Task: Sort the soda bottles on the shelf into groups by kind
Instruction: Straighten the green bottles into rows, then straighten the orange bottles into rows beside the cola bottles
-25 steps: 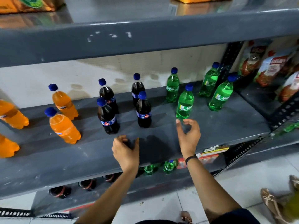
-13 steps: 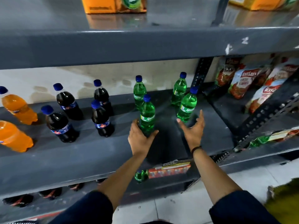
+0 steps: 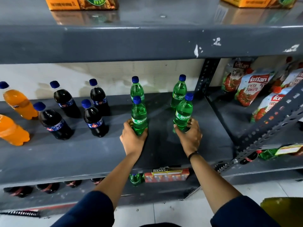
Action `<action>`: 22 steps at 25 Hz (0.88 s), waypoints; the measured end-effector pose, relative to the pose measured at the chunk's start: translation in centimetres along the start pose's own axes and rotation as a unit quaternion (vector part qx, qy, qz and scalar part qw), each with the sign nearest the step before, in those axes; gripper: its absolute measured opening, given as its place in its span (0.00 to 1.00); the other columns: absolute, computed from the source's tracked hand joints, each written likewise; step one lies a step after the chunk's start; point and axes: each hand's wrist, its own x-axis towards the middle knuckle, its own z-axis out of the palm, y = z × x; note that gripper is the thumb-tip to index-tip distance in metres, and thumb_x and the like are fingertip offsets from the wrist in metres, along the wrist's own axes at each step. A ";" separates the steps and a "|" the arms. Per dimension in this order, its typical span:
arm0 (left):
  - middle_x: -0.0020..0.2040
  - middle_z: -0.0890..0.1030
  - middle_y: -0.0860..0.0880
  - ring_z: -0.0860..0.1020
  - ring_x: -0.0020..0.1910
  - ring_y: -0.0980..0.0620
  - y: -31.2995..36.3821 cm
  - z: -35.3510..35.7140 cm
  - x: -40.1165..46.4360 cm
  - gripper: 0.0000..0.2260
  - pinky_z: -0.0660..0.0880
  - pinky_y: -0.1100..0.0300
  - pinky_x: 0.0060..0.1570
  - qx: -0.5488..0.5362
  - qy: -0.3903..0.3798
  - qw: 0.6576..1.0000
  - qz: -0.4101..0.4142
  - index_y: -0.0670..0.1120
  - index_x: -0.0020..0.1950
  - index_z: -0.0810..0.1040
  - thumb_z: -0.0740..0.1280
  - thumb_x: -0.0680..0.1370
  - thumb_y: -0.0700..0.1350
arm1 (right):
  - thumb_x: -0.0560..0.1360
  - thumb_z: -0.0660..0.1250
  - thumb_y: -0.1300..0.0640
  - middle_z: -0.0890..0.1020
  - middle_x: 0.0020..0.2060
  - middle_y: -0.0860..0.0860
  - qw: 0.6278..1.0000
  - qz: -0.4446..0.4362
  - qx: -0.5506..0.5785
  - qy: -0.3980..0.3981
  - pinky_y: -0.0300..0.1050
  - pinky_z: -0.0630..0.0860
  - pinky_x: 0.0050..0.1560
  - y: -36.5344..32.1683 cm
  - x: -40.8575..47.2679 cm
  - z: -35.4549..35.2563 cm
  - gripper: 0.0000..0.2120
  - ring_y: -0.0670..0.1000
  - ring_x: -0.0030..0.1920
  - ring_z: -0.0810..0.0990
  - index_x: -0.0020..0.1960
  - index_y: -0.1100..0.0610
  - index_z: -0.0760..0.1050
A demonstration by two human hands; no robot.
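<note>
On the grey middle shelf stand several blue-capped soda bottles. My left hand grips the base of a front green Sprite bottle. My right hand grips the base of another front green Sprite bottle. Behind them stand two more green bottles, one at the back left and one at the back right. Left of the green ones is a cluster of dark cola bottles. Two orange soda bottles stand at the far left.
A perforated steel upright divides this bay from tomato sauce pouches on the right. The upper shelf hangs close above the caps, with orange cartons on it. More bottles and a red box sit on the shelf below.
The view swung right, pushing the orange bottles to the edge. My left hand went from the shelf front to a green bottle's base; my right hand closed on the green bottle beside it.
</note>
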 end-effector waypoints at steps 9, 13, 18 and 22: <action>0.56 0.79 0.42 0.76 0.56 0.41 -0.5 -0.3 0.1 0.28 0.72 0.47 0.56 -0.009 -0.045 0.999 0.020 0.44 0.63 0.67 0.74 0.67 0.46 | 0.64 0.77 0.49 0.76 0.60 0.56 1.000 0.020 0.009 -0.015 0.48 0.73 0.59 -0.1 -1.0 -0.6 0.38 0.52 0.57 0.76 0.68 0.57 0.65; 0.60 0.78 0.43 0.74 0.61 0.44 -2.5 -2.5 -0.1 0.26 0.72 0.45 0.63 -0.051 -0.048 0.997 0.022 0.43 0.63 0.68 0.74 0.69 0.42 | 0.65 0.74 0.45 0.76 0.52 0.55 0.996 0.029 0.066 0.055 0.42 0.73 0.52 -2.5 -4.8 -0.5 0.31 0.50 0.48 0.75 0.62 0.59 0.70; 0.54 0.79 0.48 0.77 0.55 0.48 -7.8 -10.7 0.4 0.15 0.73 0.52 0.57 -0.053 0.011 0.999 0.006 0.47 0.57 0.72 0.70 0.72 0.39 | 0.67 0.74 0.48 0.76 0.42 0.49 0.989 0.046 0.134 -0.030 0.46 0.76 0.43 -8.2 -12.6 4.9 0.20 0.52 0.41 0.77 0.53 0.53 0.72; 0.49 0.79 0.49 0.77 0.50 0.50 -12.8 -19.5 1.6 0.11 0.73 0.60 0.50 -0.066 0.091 0.993 -0.027 0.49 0.52 0.72 0.69 0.74 0.40 | 0.67 0.75 0.49 0.76 0.38 0.48 0.980 -0.013 0.138 -0.143 0.46 0.76 0.43 -13.6 -20.0 11.7 0.18 0.48 0.38 0.76 0.51 0.53 0.72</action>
